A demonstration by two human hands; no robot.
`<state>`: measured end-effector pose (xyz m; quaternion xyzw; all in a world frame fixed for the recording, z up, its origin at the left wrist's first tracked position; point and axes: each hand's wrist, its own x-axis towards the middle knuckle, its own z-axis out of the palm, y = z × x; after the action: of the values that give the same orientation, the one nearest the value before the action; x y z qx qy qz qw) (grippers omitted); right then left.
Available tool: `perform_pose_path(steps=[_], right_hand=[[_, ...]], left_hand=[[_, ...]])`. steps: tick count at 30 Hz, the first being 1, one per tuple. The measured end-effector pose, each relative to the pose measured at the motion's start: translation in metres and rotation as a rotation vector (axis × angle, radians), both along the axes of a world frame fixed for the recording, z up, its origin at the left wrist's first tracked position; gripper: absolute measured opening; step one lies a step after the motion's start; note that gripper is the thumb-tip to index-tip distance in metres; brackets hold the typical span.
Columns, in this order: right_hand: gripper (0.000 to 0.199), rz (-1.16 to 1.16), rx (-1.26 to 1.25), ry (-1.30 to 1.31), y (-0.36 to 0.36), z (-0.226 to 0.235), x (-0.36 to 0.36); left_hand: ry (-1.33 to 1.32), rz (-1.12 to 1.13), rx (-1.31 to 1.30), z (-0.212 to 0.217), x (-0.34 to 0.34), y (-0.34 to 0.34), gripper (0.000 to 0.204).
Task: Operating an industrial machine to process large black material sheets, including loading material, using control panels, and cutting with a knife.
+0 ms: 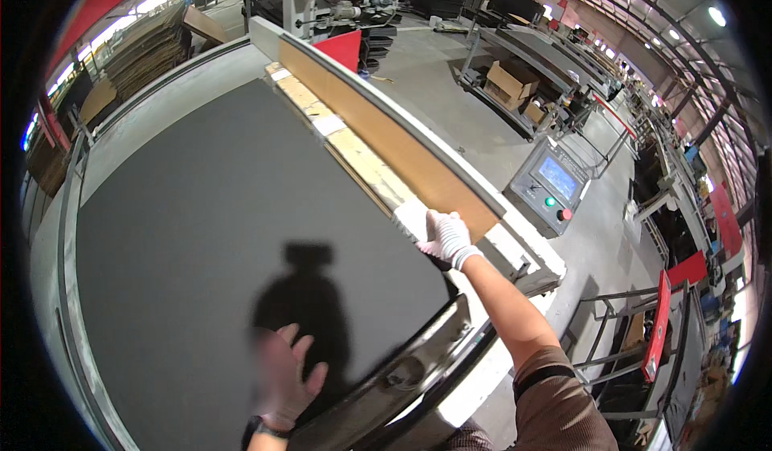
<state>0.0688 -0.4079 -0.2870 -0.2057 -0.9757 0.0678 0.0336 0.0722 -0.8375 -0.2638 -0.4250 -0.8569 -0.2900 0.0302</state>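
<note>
A: Nearest, the left hand (293, 380) was over the dark sheet (201, 202), fingers loosely spread.
B: The sheet's place?
A: Flat on the bench (161, 109). Probably weighty, fairly stiff; opposite edges seemed the best hold.
B: Right hand (447, 238)?
A: Farther, fingers curled by its right edge, near the pale strip (366, 161). Pinching? Couldn't tell.

The left hand (288, 385) is partly blurred, the screen (557, 178) illegibly small.

Gray flr (430, 69), lit ceiling lt (716, 17), mtl roof (679, 1)
</note>
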Motion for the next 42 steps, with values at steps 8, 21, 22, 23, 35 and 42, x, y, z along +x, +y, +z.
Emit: perform_pose_path(steps=[8, 21, 22, 23, 35, 42], right_hand=[[0.027, 0.467, -0.238, 0.462, 0.044, 0.116, 0.096], [0.054, -0.535, 0.057, 0.109, 0.384, 0.005, 0.202], [0.054, -0.526, 0.056, 0.106, 0.391, 0.003, 0.202], [0.054, -0.522, 0.041, 0.116, 0.395, 0.001, 0.203], [0.032, -0.234, 0.154, 0.406, 0.393, 0.000, 0.180], [0.038, -0.633, -0.816, 0.626, 0.405, -0.031, 0.162]], left_hand=[[-0.056, 0.129, -0.063, -0.052, 0.047, 0.090, 0.058], [0.089, 0.353, -0.389, -0.023, 0.086, 0.160, 0.038], [0.112, 0.349, -0.376, -0.026, 0.086, 0.161, 0.044], [0.132, 0.345, -0.367, -0.027, 0.087, 0.159, 0.049], [0.096, 0.442, -0.372, -0.036, 0.082, 0.155, 0.076], [0.024, 0.468, -0.497, -0.011, 0.087, 0.155, 0.069]])
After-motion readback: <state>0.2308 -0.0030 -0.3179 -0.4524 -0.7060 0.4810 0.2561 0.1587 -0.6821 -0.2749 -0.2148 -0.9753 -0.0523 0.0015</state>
